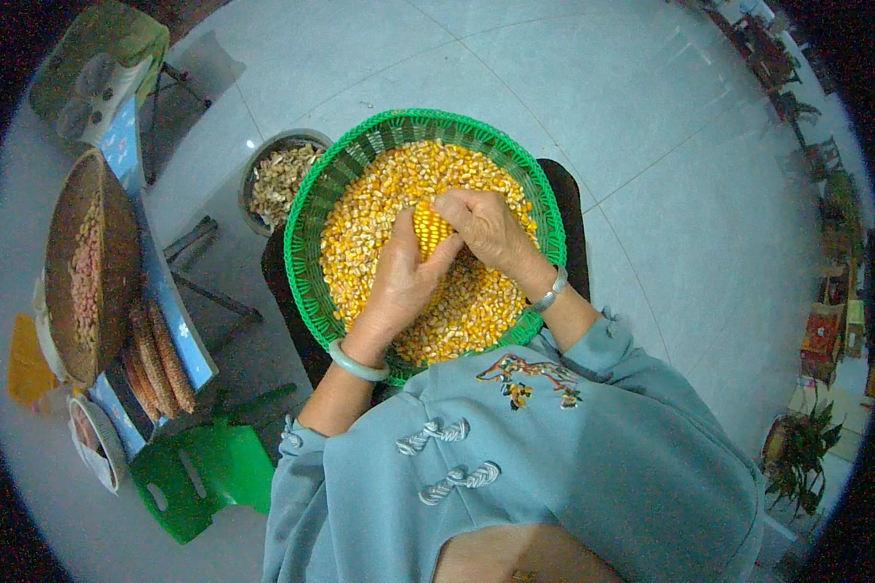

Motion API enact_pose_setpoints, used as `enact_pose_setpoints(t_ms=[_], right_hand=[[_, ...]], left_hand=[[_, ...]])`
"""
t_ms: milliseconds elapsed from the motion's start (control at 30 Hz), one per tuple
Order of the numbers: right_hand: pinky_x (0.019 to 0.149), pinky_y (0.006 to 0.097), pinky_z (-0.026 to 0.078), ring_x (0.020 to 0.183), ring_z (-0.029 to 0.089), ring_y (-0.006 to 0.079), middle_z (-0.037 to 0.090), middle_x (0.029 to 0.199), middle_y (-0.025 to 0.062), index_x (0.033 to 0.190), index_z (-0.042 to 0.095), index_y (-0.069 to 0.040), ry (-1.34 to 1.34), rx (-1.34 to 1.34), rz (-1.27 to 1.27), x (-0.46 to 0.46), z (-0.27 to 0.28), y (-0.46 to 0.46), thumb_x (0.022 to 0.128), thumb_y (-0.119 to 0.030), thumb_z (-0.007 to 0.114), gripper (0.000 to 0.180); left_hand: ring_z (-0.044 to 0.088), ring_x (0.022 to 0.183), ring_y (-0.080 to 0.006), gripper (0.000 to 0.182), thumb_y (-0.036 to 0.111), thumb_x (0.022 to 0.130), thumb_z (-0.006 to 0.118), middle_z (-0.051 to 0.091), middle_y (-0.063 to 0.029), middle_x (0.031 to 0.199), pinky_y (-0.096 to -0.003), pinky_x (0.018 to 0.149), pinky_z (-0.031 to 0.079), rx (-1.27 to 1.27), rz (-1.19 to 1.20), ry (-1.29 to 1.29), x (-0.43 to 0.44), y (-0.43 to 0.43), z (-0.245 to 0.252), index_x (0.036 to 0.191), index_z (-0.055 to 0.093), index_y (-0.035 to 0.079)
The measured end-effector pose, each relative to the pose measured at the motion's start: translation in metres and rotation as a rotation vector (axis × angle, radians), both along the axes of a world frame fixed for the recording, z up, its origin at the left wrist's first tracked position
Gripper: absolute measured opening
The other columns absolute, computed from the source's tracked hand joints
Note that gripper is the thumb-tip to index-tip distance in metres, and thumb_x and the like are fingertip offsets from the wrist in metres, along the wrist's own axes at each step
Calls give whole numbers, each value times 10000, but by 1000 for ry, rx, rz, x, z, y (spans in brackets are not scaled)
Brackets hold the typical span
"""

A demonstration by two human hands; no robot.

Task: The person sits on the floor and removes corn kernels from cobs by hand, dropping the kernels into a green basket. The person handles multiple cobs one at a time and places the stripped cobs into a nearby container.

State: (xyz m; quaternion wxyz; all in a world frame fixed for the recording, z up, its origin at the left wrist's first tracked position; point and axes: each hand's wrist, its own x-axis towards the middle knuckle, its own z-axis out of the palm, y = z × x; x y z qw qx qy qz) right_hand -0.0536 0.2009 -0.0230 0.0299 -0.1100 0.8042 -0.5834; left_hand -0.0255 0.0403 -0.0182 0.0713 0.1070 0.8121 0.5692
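Note:
An ear of yellow corn [430,227], with its kernels on where it shows, is held over a green woven plastic basket [547,182]. My left hand [401,273], below a pale bangle, grips the ear with the thumb along its side. Curled fingers of my right hand [487,226], with a silver bracelet at the wrist, press on the ear's upper end; whether they also grip it I cannot tell. Loose corn kernels [364,197] fill the lower part of the basket. The lower part of the ear is hidden by my hands.
Left of the basket, a round container [246,186] holds pale pieces. A blue patterned table [171,291] carries bare corncobs [162,357] and a tilted woven basket [113,240] of pinkish and tan pieces. A green plastic chair [226,466] stands at lower left, a potted plant [802,459] far right.

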Motion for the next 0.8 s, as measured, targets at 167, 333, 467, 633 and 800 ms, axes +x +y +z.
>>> enact_pose_setpoints(t_ms=[167, 333, 467, 633, 800], right_hand=[[685, 359, 495, 727, 619, 190, 631, 733, 120, 869, 645, 47, -157, -36, -55, 2, -2, 5, 965, -427, 516, 501], [819, 323, 506, 881, 654, 168, 703, 899, 127, 957, 678, 43, 274, -129, -56, -9, -9, 9, 991, -349, 498, 433], [913, 305, 483, 1007, 638, 164, 701, 1056, 113, 1092, 681, 31, -70, -263, 58, -8, -6, 15, 991, -336, 537, 407], [970, 292, 452, 1083, 603, 158, 676, 1139, 81, 1181, 652, 31, -205, -341, 139, -5, -1, 8, 971, -356, 592, 445], [944, 279, 454, 1054, 601, 150, 675, 1104, 80, 1155, 649, 34, -194, -375, 102, -3, -5, -1, 991, -391, 548, 466]], left_hand=[[596, 800, -175, 396, 227, 898, 691, 626, -110, 907, -331, 689, 493, 166, -1, -118, -5, -3, -3, 1140, 528, -40], [604, 805, -105, 377, 189, 889, 694, 617, -40, 958, -270, 699, 522, 696, 32, -467, -7, -10, 6, 1184, 555, 1], [641, 777, -137, 352, 207, 922, 651, 628, -42, 967, -316, 681, 584, 854, -26, -601, -8, -16, 11, 1195, 558, 6], [638, 827, -123, 371, 212, 934, 649, 636, -40, 1001, -282, 728, 560, 819, -121, -602, -9, -19, 6, 1224, 571, -6], [602, 905, -88, 400, 205, 949, 634, 640, -24, 1061, -243, 807, 494, 766, -121, -570, -8, -18, 3, 1277, 563, -12]])
